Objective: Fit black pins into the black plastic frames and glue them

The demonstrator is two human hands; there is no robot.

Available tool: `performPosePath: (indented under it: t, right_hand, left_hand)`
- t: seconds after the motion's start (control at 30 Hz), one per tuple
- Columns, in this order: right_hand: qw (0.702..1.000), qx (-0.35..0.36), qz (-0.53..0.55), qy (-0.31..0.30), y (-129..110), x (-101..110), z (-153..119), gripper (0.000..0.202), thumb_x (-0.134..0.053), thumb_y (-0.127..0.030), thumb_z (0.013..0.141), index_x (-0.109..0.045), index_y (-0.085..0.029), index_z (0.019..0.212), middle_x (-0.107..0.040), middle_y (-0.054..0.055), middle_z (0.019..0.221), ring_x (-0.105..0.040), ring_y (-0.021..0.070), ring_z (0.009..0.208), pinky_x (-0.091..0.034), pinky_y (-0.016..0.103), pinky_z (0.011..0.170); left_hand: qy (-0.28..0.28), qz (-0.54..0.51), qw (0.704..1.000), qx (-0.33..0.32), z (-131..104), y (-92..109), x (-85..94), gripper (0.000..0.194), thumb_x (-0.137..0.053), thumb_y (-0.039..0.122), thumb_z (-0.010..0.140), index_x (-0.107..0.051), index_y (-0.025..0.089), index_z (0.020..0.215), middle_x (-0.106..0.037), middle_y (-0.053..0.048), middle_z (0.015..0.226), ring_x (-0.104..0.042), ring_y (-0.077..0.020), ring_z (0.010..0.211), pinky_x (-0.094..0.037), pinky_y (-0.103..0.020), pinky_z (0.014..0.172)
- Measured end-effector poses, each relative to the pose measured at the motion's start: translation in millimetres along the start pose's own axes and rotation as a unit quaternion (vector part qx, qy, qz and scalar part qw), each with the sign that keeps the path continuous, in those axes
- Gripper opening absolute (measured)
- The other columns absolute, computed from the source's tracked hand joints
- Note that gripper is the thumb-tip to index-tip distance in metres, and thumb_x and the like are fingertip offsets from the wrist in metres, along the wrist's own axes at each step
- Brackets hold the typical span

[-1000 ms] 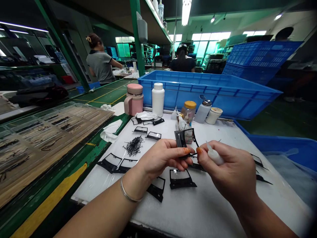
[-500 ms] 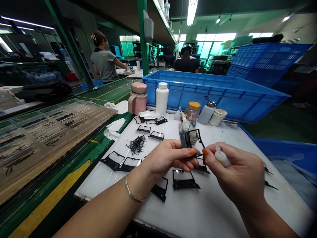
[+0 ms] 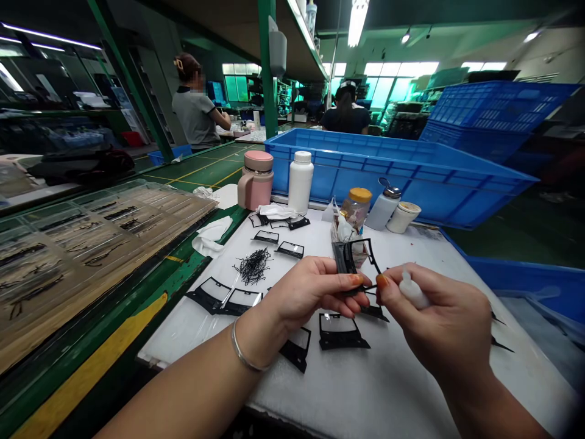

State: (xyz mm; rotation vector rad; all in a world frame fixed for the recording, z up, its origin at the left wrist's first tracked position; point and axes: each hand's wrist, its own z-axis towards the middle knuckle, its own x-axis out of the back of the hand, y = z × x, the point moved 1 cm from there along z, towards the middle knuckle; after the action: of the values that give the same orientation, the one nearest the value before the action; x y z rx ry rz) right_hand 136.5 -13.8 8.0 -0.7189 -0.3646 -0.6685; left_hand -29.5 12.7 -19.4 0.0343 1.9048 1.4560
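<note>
My left hand point(image 3: 326, 285) is closed on a black plastic frame point(image 3: 346, 258) with an open window, holding it tilted above the white work board point(image 3: 388, 384). My right hand point(image 3: 439, 311) is wrapped round a small white squeeze bottle point(image 3: 414, 294), its nozzle pointing up. The right thumb and fingertip meet at the frame's right edge; whether they pinch a small piece there is too small to tell. Beneath the hands lies another black frame point(image 3: 340, 340). More frames point(image 3: 212, 292) rest at the left, near a pile of short black strips point(image 3: 254, 266).
Behind the board stand a pink mug point(image 3: 256, 183), a white bottle point(image 3: 300, 182), a yellow-lidded jar point(image 3: 358, 206), a grey dispenser bottle point(image 3: 384, 206) and a white tub point(image 3: 403, 217). A large blue crate point(image 3: 402, 161) is beyond. A divided tray point(image 3: 100, 244) lies left. Two people work farther back.
Both hands keep nearly the same hold on the frame and bottle. The whole view has shifted slightly. The person at the back left has drawn an arm in.
</note>
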Motion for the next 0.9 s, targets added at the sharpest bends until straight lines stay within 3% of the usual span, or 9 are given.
performPosePath:
  t: [0.2, 0.53, 0.9]
  right_hand:
    - [0.999, 0.020, -0.026, -0.010, 1.3, 2.4, 0.4, 0.015, -0.063, -0.026, 0.081, -0.062, -0.020, 0.067, -0.050, -0.006, 0.048, -0.034, 0.0074, 0.038, -0.032, 0.024, 0.046]
    - [0.999, -0.015, 0.002, -0.029, 0.3, 2.0, 3.5, 0.019, -0.061, -0.027, 0.082, -0.064, -0.021, 0.065, -0.057, -0.005, 0.050, -0.045, 0.0081, 0.042, -0.032, 0.023, 0.044]
    - [0.989, -0.130, 0.060, -0.047, 1.5, 2.5, 2.3, 0.024, -0.062, -0.033, 0.081, -0.062, -0.020, 0.061, -0.057, -0.003, 0.053, -0.050, 0.0112, 0.050, -0.035, 0.024, 0.047]
  left_hand:
    - [0.011, -0.003, 1.000, 0.005, -1.5, 2.2, -2.4, 0.024, -0.073, 0.026, 0.078, -0.070, 0.005, 0.088, -0.068, -0.009, 0.073, -0.064, -0.0086, 0.057, -0.055, -0.016, 0.054]
    - [0.012, -0.013, 1.000, 0.012, 0.4, 0.3, -2.4, 0.024, -0.072, 0.027, 0.078, -0.070, 0.006, 0.090, -0.068, -0.008, 0.073, -0.064, -0.0089, 0.058, -0.055, -0.016, 0.054]
    - [0.000, -0.011, 1.000, -0.001, -1.3, 0.6, -4.5, 0.026, -0.071, 0.028, 0.080, -0.069, 0.006, 0.093, -0.068, -0.008, 0.074, -0.064, -0.0083, 0.058, -0.055, -0.015, 0.055]
